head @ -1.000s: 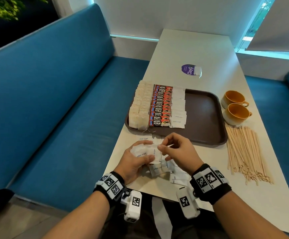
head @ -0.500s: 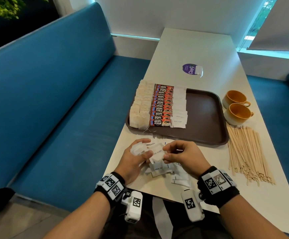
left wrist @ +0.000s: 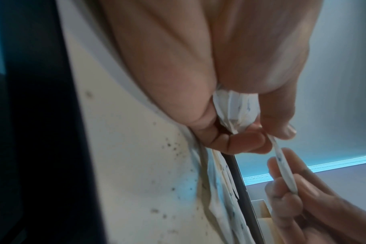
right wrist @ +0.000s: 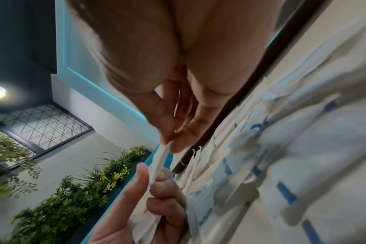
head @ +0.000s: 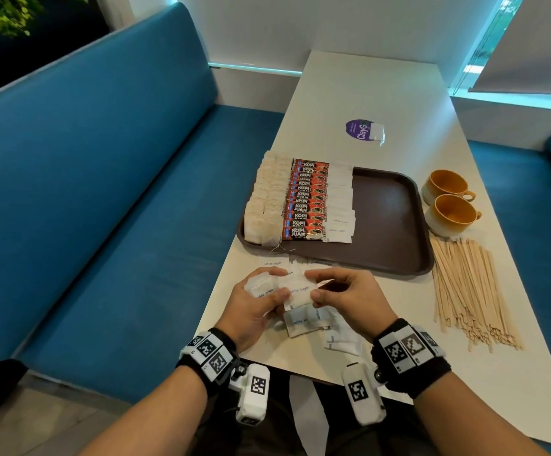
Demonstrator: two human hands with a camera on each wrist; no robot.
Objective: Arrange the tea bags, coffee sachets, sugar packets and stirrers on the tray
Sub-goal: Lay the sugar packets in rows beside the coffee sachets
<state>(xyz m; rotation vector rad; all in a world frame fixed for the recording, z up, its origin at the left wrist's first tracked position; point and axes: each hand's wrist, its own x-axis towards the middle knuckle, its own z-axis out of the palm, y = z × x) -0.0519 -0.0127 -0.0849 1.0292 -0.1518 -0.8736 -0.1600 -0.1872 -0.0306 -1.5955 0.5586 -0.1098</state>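
Note:
The brown tray (head: pixel 389 225) carries a column of tea bags (head: pixel 265 205), a column of red coffee sachets (head: pixel 307 200) and a column of white sugar packets (head: pixel 341 205). In front of the tray my left hand (head: pixel 261 304) grips a small stack of sugar packets (left wrist: pixel 234 109). My right hand (head: pixel 343 294) pinches one white sugar packet (head: pixel 298 291) by its right edge, with its other edge at the left thumb. Loose sugar packets (head: pixel 313 320) lie on the table under both hands. Wooden stirrers (head: pixel 468 291) lie in a pile right of the tray.
Two orange cups (head: pixel 448 199) stand right of the tray, beyond the stirrers. A purple sticker (head: pixel 361 129) is on the cream table (head: pixel 382 87) further back. A blue bench (head: pixel 103 192) runs along the left, and the table's near edge is just below my wrists.
Both hands have drifted a little away from me, toward the tray. The right hand has brought one sugar packet up against the stack in the left hand.

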